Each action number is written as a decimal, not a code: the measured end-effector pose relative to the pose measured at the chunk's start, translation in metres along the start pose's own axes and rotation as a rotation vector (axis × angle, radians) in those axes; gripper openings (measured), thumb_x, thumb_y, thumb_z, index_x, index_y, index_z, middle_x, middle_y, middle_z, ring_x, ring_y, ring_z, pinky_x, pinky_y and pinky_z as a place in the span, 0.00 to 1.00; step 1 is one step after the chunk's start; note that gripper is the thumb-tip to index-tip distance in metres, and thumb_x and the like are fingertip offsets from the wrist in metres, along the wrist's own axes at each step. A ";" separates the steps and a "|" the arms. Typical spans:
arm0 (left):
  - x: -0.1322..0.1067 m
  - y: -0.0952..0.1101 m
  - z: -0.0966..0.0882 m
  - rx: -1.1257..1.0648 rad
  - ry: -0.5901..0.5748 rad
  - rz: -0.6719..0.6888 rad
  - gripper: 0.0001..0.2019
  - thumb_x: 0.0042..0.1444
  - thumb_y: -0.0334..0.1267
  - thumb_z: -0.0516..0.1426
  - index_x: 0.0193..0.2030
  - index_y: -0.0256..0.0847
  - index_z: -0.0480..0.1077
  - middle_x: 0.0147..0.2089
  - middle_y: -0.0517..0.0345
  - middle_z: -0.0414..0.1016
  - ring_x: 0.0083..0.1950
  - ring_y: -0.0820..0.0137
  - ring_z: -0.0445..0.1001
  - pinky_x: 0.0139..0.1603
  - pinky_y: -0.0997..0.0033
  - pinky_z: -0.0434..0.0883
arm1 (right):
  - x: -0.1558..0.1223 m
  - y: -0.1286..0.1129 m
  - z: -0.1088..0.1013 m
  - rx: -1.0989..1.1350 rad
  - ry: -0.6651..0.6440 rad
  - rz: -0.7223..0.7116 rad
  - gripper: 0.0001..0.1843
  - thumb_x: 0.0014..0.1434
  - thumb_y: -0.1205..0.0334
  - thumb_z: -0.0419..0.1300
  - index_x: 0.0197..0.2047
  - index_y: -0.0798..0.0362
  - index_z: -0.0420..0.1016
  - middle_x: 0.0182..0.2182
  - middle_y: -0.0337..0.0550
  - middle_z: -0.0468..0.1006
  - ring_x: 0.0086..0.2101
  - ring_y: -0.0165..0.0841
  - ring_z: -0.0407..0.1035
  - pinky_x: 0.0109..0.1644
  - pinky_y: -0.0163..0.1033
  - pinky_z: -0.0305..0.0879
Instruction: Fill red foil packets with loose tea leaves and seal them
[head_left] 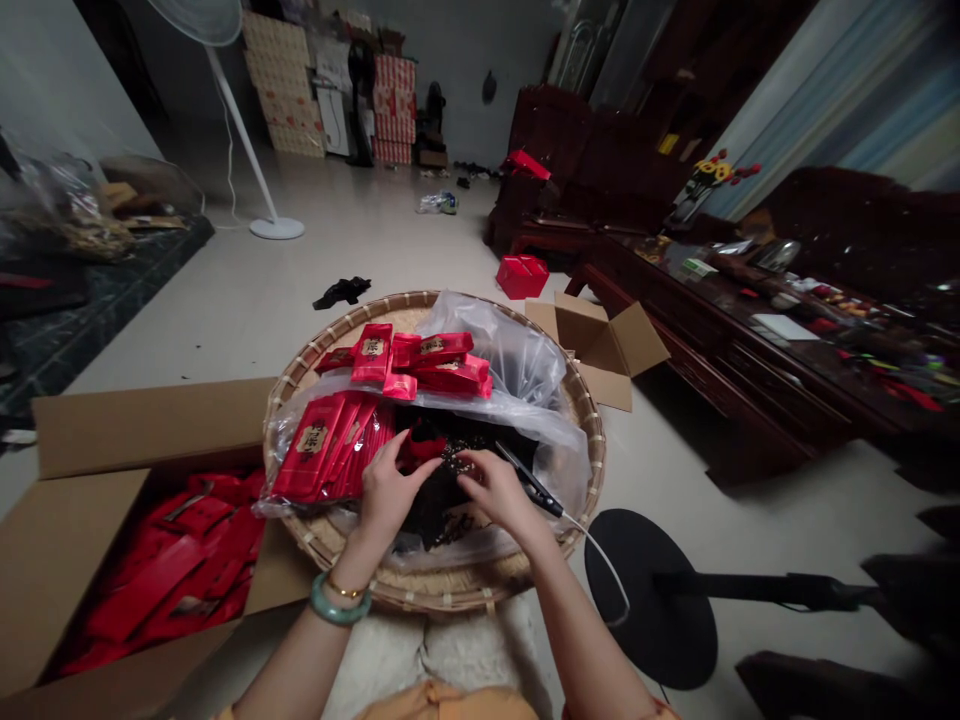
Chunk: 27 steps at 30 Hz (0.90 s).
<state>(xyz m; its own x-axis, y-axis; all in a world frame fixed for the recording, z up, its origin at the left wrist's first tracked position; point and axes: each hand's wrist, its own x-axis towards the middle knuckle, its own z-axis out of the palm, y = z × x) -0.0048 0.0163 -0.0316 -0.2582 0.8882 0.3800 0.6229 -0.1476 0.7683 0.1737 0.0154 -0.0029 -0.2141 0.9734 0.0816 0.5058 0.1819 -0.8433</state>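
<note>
My left hand [391, 482] is closed on a small red packet [424, 447], its thumb and fingers at the packet's sides. Just to the right, my right hand [495, 487] hovers over dark loose material with pale bits [457, 462]; its thumb and fingers are bent and look apart. Both hands are over a round woven bamboo tray [592, 440] lined with clear plastic [517, 350]. A stack of flat red packets [315, 450] lies left of my left hand, and several plump red packets [442, 372] lie beyond. A black tool with a white cord [536, 487] rests by my right hand.
An open carton [90, 430] of red packets [180, 570] stands at the left. Behind the tray on the right are a smaller open carton [600, 345] and a red box [523, 276]. A round black stand base [651, 590] lies near right; a white fan [277, 228] stands farther back.
</note>
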 end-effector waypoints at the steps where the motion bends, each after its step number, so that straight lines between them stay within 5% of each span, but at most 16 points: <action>1: 0.001 -0.001 -0.001 -0.001 0.002 -0.018 0.26 0.45 0.48 0.65 0.50 0.38 0.70 0.42 0.49 0.78 0.37 0.63 0.78 0.40 0.62 0.75 | -0.002 0.005 0.006 -0.104 -0.075 0.019 0.23 0.48 0.70 0.62 0.49 0.50 0.73 0.42 0.47 0.76 0.40 0.38 0.71 0.47 0.45 0.67; 5: 0.002 -0.005 -0.003 -0.008 -0.009 -0.046 0.28 0.44 0.47 0.65 0.51 0.38 0.69 0.43 0.48 0.78 0.38 0.63 0.78 0.38 0.64 0.75 | -0.005 0.011 0.035 -0.407 -0.186 0.096 0.41 0.41 0.71 0.68 0.60 0.52 0.62 0.56 0.56 0.63 0.52 0.46 0.64 0.54 0.48 0.62; 11: 0.002 -0.010 -0.005 0.027 -0.001 -0.047 0.29 0.44 0.48 0.65 0.52 0.37 0.69 0.43 0.46 0.78 0.36 0.62 0.78 0.39 0.63 0.75 | 0.008 0.005 0.050 -0.464 -0.280 0.057 0.22 0.48 0.75 0.61 0.48 0.56 0.71 0.45 0.53 0.71 0.41 0.40 0.70 0.45 0.42 0.66; 19: 0.000 -0.009 -0.003 0.025 -0.010 -0.011 0.28 0.44 0.48 0.65 0.51 0.37 0.69 0.42 0.47 0.78 0.37 0.62 0.78 0.39 0.63 0.75 | 0.016 0.016 0.014 -0.108 0.005 0.085 0.09 0.49 0.72 0.59 0.33 0.53 0.77 0.29 0.40 0.79 0.32 0.33 0.72 0.39 0.35 0.65; 27: -0.001 0.003 -0.001 0.035 -0.046 0.108 0.24 0.46 0.44 0.64 0.50 0.39 0.69 0.45 0.49 0.77 0.46 0.59 0.76 0.47 0.60 0.73 | 0.018 -0.046 -0.022 0.203 0.267 -0.102 0.08 0.51 0.64 0.61 0.35 0.52 0.78 0.34 0.42 0.79 0.33 0.32 0.73 0.36 0.34 0.69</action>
<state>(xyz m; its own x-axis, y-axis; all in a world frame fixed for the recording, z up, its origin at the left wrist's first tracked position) -0.0038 0.0147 -0.0288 -0.1544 0.8870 0.4352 0.6710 -0.2292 0.7051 0.1651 0.0281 0.0489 -0.0154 0.9586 0.2843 0.3109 0.2748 -0.9098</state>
